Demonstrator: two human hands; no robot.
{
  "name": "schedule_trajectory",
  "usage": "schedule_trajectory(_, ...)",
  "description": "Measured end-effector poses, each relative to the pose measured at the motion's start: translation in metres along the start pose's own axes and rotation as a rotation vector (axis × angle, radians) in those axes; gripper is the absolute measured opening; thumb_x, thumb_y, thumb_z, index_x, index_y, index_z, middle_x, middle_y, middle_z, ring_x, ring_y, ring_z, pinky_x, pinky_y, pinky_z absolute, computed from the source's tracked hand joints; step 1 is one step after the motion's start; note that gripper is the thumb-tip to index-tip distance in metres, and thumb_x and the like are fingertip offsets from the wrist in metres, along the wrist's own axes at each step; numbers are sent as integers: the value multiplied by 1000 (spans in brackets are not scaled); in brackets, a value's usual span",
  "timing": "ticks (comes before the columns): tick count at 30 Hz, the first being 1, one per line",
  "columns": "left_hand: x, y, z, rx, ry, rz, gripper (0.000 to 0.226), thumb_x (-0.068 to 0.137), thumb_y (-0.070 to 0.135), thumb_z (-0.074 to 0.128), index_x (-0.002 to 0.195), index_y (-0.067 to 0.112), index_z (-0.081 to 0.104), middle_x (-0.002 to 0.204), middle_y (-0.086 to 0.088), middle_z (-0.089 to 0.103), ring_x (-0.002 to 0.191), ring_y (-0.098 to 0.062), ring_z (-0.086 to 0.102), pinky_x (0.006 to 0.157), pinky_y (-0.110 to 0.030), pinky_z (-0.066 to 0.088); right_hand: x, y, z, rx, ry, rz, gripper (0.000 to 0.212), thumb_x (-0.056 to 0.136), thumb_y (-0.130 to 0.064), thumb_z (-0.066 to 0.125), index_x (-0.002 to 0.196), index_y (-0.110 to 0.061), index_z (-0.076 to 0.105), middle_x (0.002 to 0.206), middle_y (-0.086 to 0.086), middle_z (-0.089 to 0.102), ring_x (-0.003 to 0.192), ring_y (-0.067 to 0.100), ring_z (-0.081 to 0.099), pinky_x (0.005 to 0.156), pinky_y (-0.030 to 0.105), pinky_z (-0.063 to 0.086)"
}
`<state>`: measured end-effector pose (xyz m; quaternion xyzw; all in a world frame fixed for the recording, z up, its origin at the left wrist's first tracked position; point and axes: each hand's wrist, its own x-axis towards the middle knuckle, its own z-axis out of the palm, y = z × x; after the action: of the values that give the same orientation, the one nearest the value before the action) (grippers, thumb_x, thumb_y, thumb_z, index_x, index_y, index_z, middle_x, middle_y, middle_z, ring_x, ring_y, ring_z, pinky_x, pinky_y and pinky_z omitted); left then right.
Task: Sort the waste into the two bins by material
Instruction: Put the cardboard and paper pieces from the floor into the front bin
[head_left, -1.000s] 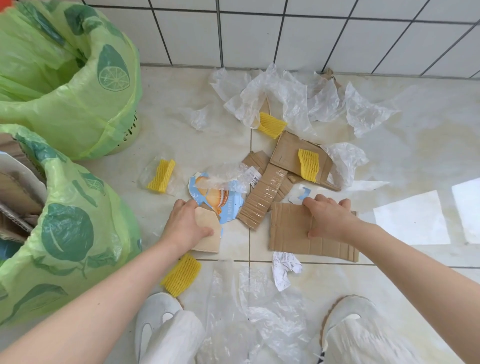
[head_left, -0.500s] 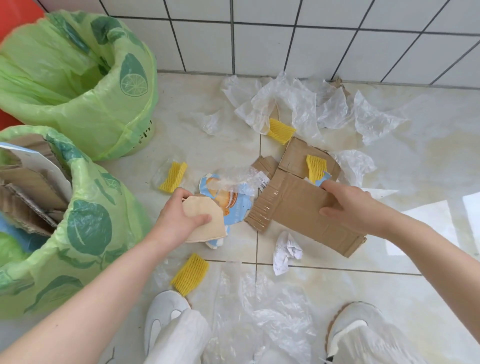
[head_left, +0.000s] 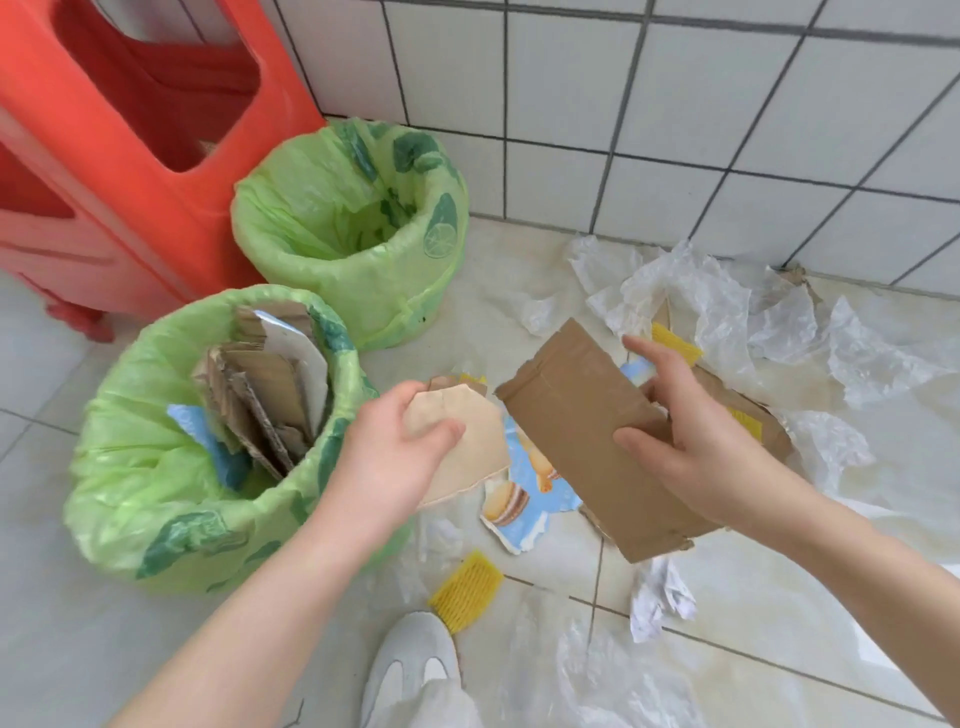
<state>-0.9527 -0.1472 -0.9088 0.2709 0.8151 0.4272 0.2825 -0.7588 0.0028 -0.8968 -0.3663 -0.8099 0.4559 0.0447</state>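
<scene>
Left hand (head_left: 410, 457) pinches a tan card scrap (head_left: 462, 441), right hand (head_left: 691, 441) clamps the big cardboard sheet (head_left: 587, 436) mid-frame; nearer bin (head_left: 171, 499), lower left, looks packed, so the sheet may snag or spill.

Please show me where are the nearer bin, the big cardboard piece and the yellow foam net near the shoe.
nearer bin (head_left: 130, 499): head view, front wall
big cardboard piece (head_left: 582, 426): head view, flat middle
yellow foam net (head_left: 466, 591): head view, centre
</scene>
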Motion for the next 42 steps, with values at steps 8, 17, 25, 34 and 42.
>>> schedule_trajectory(8, -10, 31, -96, -62, 285, 71, 11, 78, 19, 72, 83, 26, 66, 78, 15, 72, 70, -1, 65, 63, -26, 52, 46, -94, 18, 129, 77, -126, 24, 85, -10, 61, 98, -29, 55, 97, -7, 67, 83, 18, 67, 78, 43, 55)
schedule_trajectory(17, -17, 5, -168, 15, 672, -3, 17, 71, 30, 67, 83, 22, 58, 75, 6, 64, 71, -16, 59, 65, -34, 46, 77, -174, 62, 738, -98, 26, 23, 83, 9, 55, 91, -13, 53, 72, 7, 68, 68, 22, 66, 69, 53, 57)
schedule_trajectory(25, -22, -31, -175, 373, 739, -107, 27, 78, 24, 62, 94, 23, 40, 81, 0, 55, 81, -30, 49, 69, -36, 37, 82, -209, 147, 706, -88, 119, 25, 84, -8, 57, 109, -13, 52, 102, 9, 66, 94, 26, 67, 82, 53, 56)
schedule_trajectory(34, -16, -52, -152, 413, 501, -163, 55, 81, 27, 63, 129, 19, 36, 125, -11, 55, 113, -35, 52, 83, -42, 44, 69, -209, 213, 258, -104, -166, 20, 78, -7, 57, 87, -15, 42, 76, -6, 46, 75, 18, 45, 58, 23, 35)
schedule_trajectory(42, -10, -64, -154, 465, 375, -83, 68, 82, 42, 66, 141, 29, 35, 126, 2, 54, 96, -17, 63, 92, -35, 46, 90, -189, 196, 17, 34, -238, 24, 86, -22, 57, 108, -16, 48, 98, 3, 66, 90, 24, 61, 79, 38, 52)
